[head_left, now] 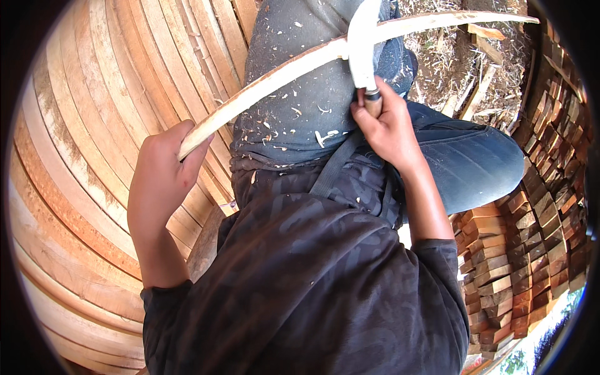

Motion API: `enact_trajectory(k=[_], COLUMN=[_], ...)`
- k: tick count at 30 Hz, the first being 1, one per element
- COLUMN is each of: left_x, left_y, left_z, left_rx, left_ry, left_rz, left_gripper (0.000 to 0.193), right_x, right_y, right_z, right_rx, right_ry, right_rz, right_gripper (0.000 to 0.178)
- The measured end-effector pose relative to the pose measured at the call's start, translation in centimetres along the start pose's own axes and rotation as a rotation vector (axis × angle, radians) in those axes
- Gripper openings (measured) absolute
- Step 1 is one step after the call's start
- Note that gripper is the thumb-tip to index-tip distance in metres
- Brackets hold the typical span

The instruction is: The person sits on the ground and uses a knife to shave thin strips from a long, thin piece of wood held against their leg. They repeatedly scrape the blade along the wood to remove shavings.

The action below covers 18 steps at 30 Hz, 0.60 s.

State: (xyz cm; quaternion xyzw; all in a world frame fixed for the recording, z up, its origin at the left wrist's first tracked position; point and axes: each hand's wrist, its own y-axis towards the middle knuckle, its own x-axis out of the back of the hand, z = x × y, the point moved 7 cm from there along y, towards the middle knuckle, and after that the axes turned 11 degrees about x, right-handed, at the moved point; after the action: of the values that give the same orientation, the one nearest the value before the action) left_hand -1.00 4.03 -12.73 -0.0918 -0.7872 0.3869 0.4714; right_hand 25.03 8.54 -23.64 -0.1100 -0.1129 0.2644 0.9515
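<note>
My left hand (164, 169) is closed around the near end of a long pale wooden strip (269, 82), which shows some darker bark-like edge. The strip runs up and to the right across my thigh, its far end lying over the shavings-strewn ground. In my right hand (390, 125) I grip a large knife (362, 47) by its wooden handle with a dark collar. Its broad, bright blade points away from me and crosses over the strip near the middle. Whether the edge touches the wood I cannot tell. Part of the handle is hidden by my fingers.
Long planks (94, 125) lie side by side on the left. A tall stack of cut timber ends (519, 262) stands at the right. Wood shavings (440, 56) and offcuts (480, 94) cover the ground at the upper right. My jeans (300, 106) carry loose chips.
</note>
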Motion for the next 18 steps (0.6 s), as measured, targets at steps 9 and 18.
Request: enact_trajectory(k=[9, 18], left_x=[-0.3, 0.1], left_y=[0.0, -0.1], left_z=[-0.1, 0.2], left_rx=[0.037, 0.066], left_ry=[-0.047, 0.012], left_rz=[0.014, 0.008], left_gripper=[0.029, 0.028], right_x=[-2.5, -2.5], right_y=[-1.1, -0.3], right_z=[-0.3, -0.5], right_rx=[0.013, 0.097], right_ry=[0.075, 0.045], right_rz=[0.202, 0.203], right_gripper=[0.011, 0.015])
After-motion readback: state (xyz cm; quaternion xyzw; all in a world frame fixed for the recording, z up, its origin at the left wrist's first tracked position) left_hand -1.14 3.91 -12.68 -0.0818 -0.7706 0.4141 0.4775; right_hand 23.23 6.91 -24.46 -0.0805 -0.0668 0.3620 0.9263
